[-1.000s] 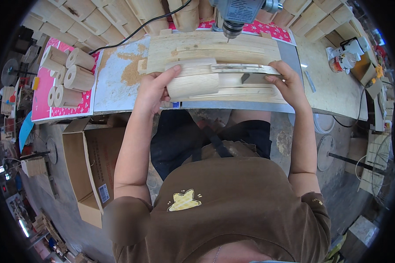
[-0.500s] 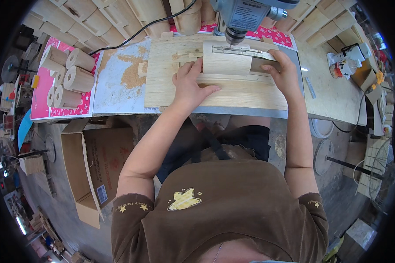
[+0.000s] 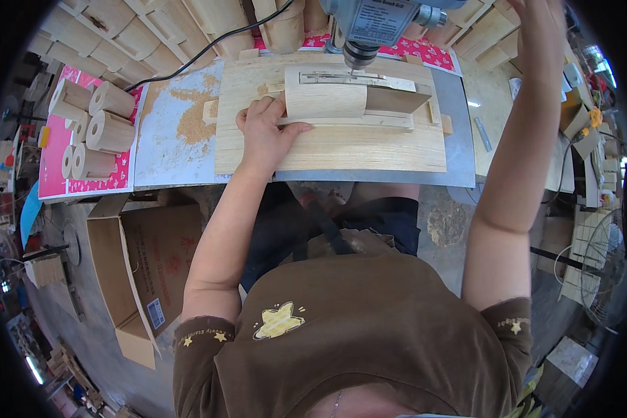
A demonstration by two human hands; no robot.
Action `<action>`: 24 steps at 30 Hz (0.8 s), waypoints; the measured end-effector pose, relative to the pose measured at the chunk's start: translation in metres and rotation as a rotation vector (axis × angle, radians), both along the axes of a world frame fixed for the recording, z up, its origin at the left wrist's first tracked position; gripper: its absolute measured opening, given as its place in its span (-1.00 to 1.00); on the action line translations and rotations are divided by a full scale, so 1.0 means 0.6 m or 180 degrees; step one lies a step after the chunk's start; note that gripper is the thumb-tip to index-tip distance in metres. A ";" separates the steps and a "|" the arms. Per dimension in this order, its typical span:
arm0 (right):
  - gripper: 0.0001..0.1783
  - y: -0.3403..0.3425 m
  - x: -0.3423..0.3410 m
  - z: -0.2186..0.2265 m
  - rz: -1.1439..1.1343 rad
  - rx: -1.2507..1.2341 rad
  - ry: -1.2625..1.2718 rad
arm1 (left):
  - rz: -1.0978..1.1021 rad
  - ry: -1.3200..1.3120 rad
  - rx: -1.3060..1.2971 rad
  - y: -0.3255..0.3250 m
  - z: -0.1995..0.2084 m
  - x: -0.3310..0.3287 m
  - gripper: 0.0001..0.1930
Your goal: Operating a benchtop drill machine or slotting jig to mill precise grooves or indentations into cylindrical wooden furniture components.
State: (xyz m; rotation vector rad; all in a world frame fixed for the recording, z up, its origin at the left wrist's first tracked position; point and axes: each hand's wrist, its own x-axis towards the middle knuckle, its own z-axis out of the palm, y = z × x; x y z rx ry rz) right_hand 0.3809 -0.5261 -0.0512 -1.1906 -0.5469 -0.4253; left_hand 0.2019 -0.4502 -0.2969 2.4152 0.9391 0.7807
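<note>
A pale wooden cylinder lies crosswise on a wooden board under the bench drill. A slotted strip runs along its top, with the thin bit close above it; whether they touch I cannot tell. A flat grey-brown piece extends from the cylinder's right end. My left hand grips the cylinder's left end, fingertips at the end and thumb along the lower front. My right hand is raised at the upper right, beside the drill, cut by the frame's edge; its fingers are mostly hidden.
Several wooden cylinders stand at the table's left, near sawdust. More wooden pieces are stacked behind. A black cable crosses the back. A marker lies right; a cardboard box stands below left.
My right hand has let go of the workpiece's right end and risen toward the drill's right side. My left hand stays at the cylinder's left end; the view has shifted slightly.
</note>
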 end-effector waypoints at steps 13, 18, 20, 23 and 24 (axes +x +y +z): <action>-0.92 -0.134 0.006 -0.163 0.0443 -0.1839 -0.1531 | -0.0035 -0.0095 0.0063 -0.004 0.003 0.006 -0.41; -0.92 -0.100 0.033 -0.290 0.0432 -0.1418 -0.1869 | -0.0007 -0.0038 0.0053 -0.006 0.005 0.011 -0.40; -0.92 -0.100 0.032 -0.289 0.0424 -0.1509 -0.1889 | -0.0005 -0.0025 0.0028 -0.005 0.006 0.009 -0.40; -0.94 -0.110 0.040 -0.270 0.0451 -0.1479 -0.2114 | 0.0032 -0.0046 0.0068 -0.005 -0.002 0.005 -0.40; -0.94 -0.114 0.044 -0.253 0.0499 -0.1361 -0.2307 | 0.0039 -0.0049 0.0083 -0.003 -0.001 0.006 -0.40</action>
